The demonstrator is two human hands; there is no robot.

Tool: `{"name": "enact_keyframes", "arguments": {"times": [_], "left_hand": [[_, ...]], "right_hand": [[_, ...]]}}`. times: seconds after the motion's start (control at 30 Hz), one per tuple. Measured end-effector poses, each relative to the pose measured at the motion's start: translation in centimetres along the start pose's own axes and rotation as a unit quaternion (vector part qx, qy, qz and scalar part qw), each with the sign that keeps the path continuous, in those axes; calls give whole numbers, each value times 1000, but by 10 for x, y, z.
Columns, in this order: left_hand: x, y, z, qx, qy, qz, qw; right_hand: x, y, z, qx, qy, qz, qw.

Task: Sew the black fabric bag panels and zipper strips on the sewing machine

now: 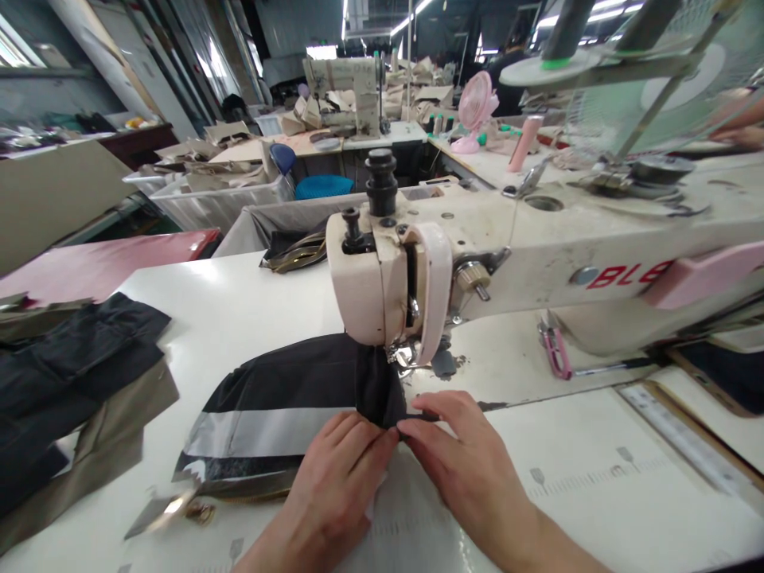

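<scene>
Black fabric (pixel 310 382) lies pinched between fingers of the left hand (pixel 334 485) and right hand (pixel 459 461), just near the sewing machine (pixel 387 278) on the white counter (pixel 239 302); keeping the edge flat seems key.

left hand (pixel 334 485): bare, no ring | right hand (pixel 459 461): bare | forearms: no sleeves, no watch

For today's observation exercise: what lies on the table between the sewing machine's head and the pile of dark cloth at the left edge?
In the head view, bare white table lies between the sewing machine's head and the pile of dark cloth.
</scene>
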State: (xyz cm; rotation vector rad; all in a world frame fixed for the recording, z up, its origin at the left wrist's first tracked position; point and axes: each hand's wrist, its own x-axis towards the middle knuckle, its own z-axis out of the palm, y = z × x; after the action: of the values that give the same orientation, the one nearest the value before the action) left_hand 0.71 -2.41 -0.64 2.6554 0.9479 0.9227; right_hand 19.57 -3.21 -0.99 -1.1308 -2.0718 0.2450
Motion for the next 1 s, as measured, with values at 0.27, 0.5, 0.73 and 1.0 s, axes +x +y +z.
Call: {"name": "enact_keyframes", "arguments": {"times": [0.27, 0.5, 0.73, 1.0], "left_hand": [[-1, 4, -7, -63, 28, -112, 991], [-1, 3, -13, -172, 179, -286, 926], [-10, 4, -13, -4, 23, -67, 998], [-6, -2, -15, 160, -170, -19, 972]], "right_hand": [[22, 17, -11, -47, -54, -237, 969], [16, 15, 0, -48, -70, -203, 976], [9, 13, 7, -70, -73, -171, 980], [5, 14, 6, -68, -84, -178, 978]]}}
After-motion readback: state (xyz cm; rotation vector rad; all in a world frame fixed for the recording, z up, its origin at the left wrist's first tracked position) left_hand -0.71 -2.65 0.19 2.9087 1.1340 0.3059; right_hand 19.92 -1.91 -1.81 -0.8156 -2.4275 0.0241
